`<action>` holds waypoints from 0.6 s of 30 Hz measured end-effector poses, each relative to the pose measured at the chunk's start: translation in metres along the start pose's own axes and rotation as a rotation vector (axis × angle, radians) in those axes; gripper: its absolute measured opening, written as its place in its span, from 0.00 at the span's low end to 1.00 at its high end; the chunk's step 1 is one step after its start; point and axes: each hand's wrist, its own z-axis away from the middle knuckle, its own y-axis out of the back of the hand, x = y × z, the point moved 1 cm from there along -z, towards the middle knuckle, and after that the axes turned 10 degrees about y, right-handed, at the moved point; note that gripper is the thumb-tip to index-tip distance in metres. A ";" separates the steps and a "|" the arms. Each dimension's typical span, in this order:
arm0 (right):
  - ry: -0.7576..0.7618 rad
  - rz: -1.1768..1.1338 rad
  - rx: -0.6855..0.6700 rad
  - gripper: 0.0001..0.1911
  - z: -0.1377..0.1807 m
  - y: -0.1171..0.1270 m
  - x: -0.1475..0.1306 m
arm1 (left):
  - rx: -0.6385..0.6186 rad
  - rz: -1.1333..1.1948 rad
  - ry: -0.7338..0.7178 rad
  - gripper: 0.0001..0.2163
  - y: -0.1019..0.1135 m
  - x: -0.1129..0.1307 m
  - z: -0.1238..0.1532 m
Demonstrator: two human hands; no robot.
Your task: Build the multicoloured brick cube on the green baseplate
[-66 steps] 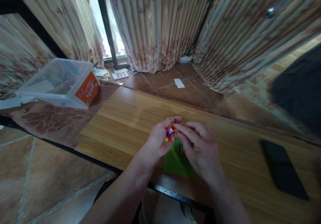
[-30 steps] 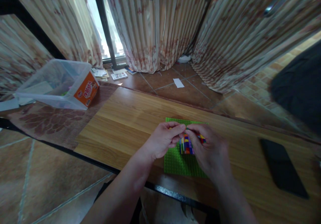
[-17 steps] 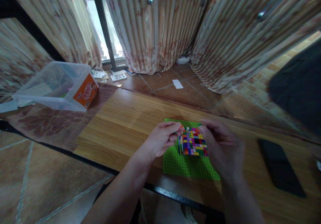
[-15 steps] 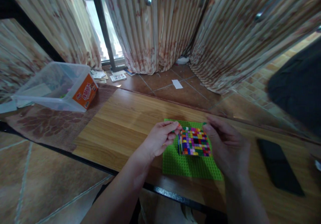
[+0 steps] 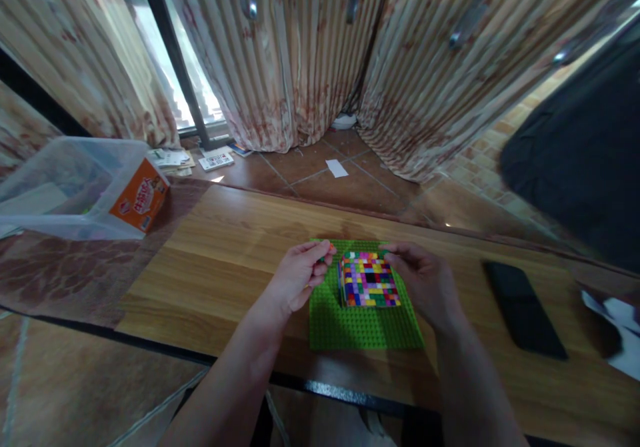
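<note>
A many-coloured toy-brick structure (image 5: 371,287) with a small dark opening in its front wall stands on a green studded baseplate (image 5: 367,333). My left hand (image 5: 303,270), left of the structure, is closed in a pinch on small toy bricks (image 5: 331,248), orange and green, mostly hidden by the fingers. At the structure's upper right corner is my right hand (image 5: 420,273). Its thumb and fingers are pinched together around a small green brick (image 5: 387,255), at or just above the top row; whether it touches cannot be made out.
The baseplate lies on a wooden table (image 5: 200,253). A black phone (image 5: 523,307) rests to the right, with white paper (image 5: 623,333) beyond it. On the left, a clear plastic box (image 5: 75,227) with an orange label sits on a patterned cloth (image 5: 65,273). Curtains (image 5: 300,67) hang behind.
My right hand has moved in and down to the structure's upper right corner with the green brick. My left hand keeps its pinch beside the structure. The camera view has shifted right.
</note>
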 end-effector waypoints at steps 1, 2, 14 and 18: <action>-0.025 -0.031 -0.006 0.12 0.000 -0.002 0.001 | 0.004 -0.003 -0.001 0.09 0.000 0.000 0.000; -0.046 -0.053 -0.007 0.13 0.000 -0.004 0.002 | 0.006 -0.005 -0.001 0.09 0.000 0.000 -0.001; -0.084 -0.100 -0.032 0.12 -0.002 -0.009 -0.007 | 0.024 -0.018 0.011 0.10 -0.001 0.000 -0.001; -0.072 -0.087 -0.032 0.11 -0.003 -0.010 -0.009 | 0.028 -0.027 0.019 0.10 -0.001 -0.001 -0.001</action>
